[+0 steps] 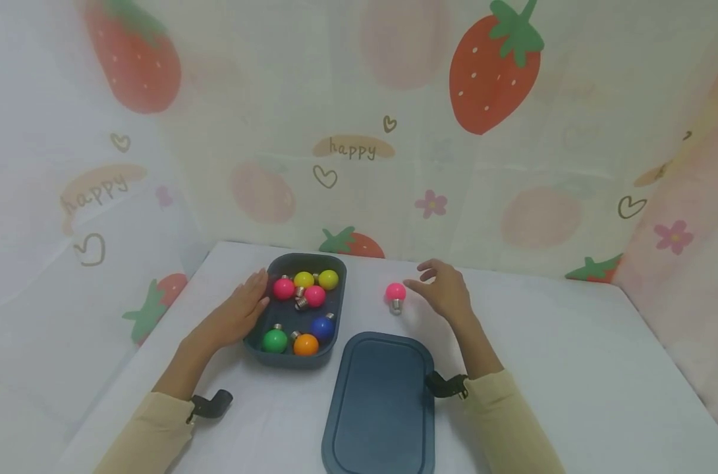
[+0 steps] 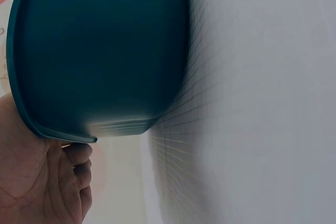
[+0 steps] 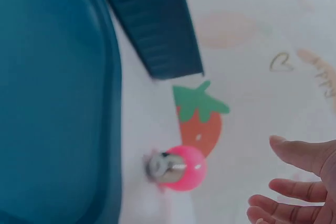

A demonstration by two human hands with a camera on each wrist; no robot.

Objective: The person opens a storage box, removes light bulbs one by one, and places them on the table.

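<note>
My left hand (image 1: 243,309) rests along the left rim of a dark blue container (image 1: 253,347), its fingers fairly straight. In the left wrist view the palm lies against the rim of this container (image 2: 105,51). Inside sit several small light bulbs: pink (image 1: 284,288), yellow (image 1: 328,280), green (image 1: 275,341), orange (image 1: 305,345) and blue (image 1: 322,328). A single pink bulb (image 1: 396,293) is on the white table with its metal base toward me. Just right of it hovers my right hand (image 1: 444,289), thumb and fingers apart and holding nothing; the right wrist view shows a gap between bulb (image 3: 184,168) and fingertips.
A dark blue lid (image 1: 383,408) lies flat on the table (image 1: 572,368), right of the container and beneath my right wrist. Cloth walls (image 1: 252,118) printed with strawberries stand behind and at the sides. A small black camera (image 1: 212,403) is strapped to each wrist.
</note>
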